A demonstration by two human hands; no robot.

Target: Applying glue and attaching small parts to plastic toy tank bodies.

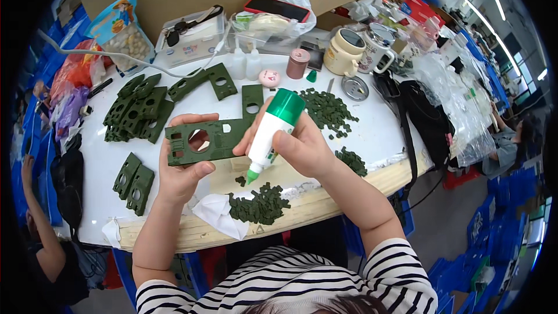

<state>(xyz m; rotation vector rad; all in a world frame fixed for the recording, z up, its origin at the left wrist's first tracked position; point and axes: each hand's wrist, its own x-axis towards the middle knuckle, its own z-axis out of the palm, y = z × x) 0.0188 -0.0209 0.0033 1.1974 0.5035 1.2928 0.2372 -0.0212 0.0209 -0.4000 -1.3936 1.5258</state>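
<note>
Tabletop below, green panel in left hand.

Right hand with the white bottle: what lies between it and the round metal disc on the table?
In the head view, a heap of small green pieces lies between the right hand and the round metal disc.

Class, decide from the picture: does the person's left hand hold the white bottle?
No, the right hand holds the white bottle, while the left hand holds a green plate.
</note>
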